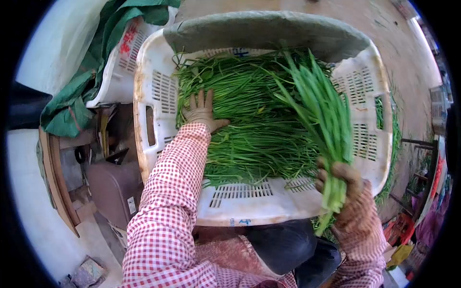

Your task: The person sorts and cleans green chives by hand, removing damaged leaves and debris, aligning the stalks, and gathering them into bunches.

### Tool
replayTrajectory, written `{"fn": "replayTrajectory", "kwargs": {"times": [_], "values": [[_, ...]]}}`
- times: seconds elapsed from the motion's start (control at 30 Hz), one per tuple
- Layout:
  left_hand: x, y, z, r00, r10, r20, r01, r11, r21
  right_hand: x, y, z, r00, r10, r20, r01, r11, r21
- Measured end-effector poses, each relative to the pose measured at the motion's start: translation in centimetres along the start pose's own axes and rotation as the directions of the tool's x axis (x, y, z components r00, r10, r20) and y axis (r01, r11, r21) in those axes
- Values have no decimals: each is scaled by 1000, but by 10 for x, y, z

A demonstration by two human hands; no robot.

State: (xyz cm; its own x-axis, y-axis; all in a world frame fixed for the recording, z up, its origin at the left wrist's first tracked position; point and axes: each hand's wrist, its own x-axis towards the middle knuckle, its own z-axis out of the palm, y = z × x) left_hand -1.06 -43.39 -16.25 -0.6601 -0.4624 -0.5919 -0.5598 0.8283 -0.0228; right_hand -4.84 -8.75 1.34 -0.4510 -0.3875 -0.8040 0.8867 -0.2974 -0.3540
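A large white plastic basket [261,204] with slotted walls holds a thick layer of long green leafy stalks [249,110]. My left hand [203,113], in a tan glove, lies with fingers spread on the stalks at the basket's left side. In my right hand [342,181], also gloved, is a bunch of green stalks [319,105], gripped near its pale lower ends at the basket's front right. The leafy tops of the bunch point up and away, over the right part of the basket.
Grey-green cloth [269,31] covers the basket's far rim. At the upper left, a second white basket [126,60] stands beside green fabric [74,108]. A brown chair-like object [113,194] is at the left. Loose greens [394,139] lie on the floor beyond the right wall.
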Motion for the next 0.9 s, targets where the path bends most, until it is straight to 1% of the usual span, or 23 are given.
{"fn": "replayTrajectory", "kwargs": {"times": [0.03, 0.13, 0.17, 0.23, 0.27, 0.3, 0.33, 0.37, 0.4, 0.43, 0.47, 0.5, 0.53, 0.57, 0.6, 0.63, 0.67, 0.7, 0.73, 0.77, 0.8, 0.83, 0.9], "values": [[-1, 0, -2, 1000, 19, -6, -19, 1000, -1, -28, -9, -12, 997, -78, 20, 79, 997, -22], [-9, 9, -15, 997, -37, 73, 38, 999, -23, -134, -15, -26, 956, -271, -113, 268, 962, -41], [-11, 10, -16, 998, -1, 64, 2, 1000, -22, -162, -12, -37, 939, -316, -139, 313, 949, -43], [-7, 9, -13, 996, -44, 73, 45, 999, -10, -223, 2, -68, 904, -388, -180, 387, 921, -45], [-4, 9, -13, 998, -9, 61, 9, 1000, -4, -253, 15, -84, 887, -420, -192, 420, 906, -46], [-1, 9, -12, 997, -22, 73, 23, 1000, -9, -278, 27, -100, 870, -450, -200, 451, 892, -43], [-4, 9, -14, 995, -44, 89, 45, 999, -17, -295, 38, -112, 857, -476, -197, 478, 878, -42], [-5, 7, -21, 996, -28, 84, 30, 999, -22, -307, 49, -125, 846, -498, -193, 502, 865, -32], [-9, 7, -35, 989, -3, 150, 4, 1000, -4, -314, 59, -135, 833, -521, -188, 526, 850, -22], [-17, 8, -51, 976, 18, 218, -22, 1000, 12, -302, 61, -141, 823, -537, -189, 546, 838, -2], [-36, 12, -70, 966, 14, 257, -4, 999, -42, -280, 60, -141, 799, -544, -254, 570, 821, 32], [-37, 13, -70, 981, 18, 191, -18, 1000, -2, -257, 64, -142, 772, -551, -317, 596, 800, 62], [-53, 17, -68, 996, 85, 15, -85, 996, -25, -234, 86, -167, 774, -524, -355, 589, 802, 101], [-72, 20, -68, 976, 145, -163, -151, 988, -24, -212, 107, -191, 774, -496, -393, 584, 799, 141], [-92, 23, -67, 930, 288, -230, -332, 926, -182, -189, 128, -213, 772, -467, -430, 581, 794, 180], [-116, 28, -64, 856, 419, -303, -504, 805, -313, -174, 144, -248, 814, -366, -452, 500, 838, 221], [-153, 37, -63, 766, 499, -406, -642, 626, -443, -159, 161, -285, 845, -260, -467, 416, 869, 268], [-186, 44, -61, 658, 595, -461, -749, 459, -477, -155, 166, -278, 833, -255, -491, 433, 853, 291], [-217, 55, -63, 527, 672, -521, -827, 263, -497, -151, 169, -267, 821, -250, -514, 451, 836, 312], [-252, 65, -64, 503, 715, -486, -791, 154, -592, -154, 168, -254, 836, -232, -498, 441, 824, 356], [-288, 74, -70, 490, 794, -361, -676, 84, -732, -157, 165, -246, 840, -262, -475, 452, 822, 346], [-316, 82, -72, 452, 860, -237, -530, 45, -847, -163, 165, -240, 842, -299, -449, 466, 822, 327], [-346, 103, -69, 254, 967, -10, -461, 112, -880, -185, 164, -226, 779, -487, -394, 602, 756, 255]]}}
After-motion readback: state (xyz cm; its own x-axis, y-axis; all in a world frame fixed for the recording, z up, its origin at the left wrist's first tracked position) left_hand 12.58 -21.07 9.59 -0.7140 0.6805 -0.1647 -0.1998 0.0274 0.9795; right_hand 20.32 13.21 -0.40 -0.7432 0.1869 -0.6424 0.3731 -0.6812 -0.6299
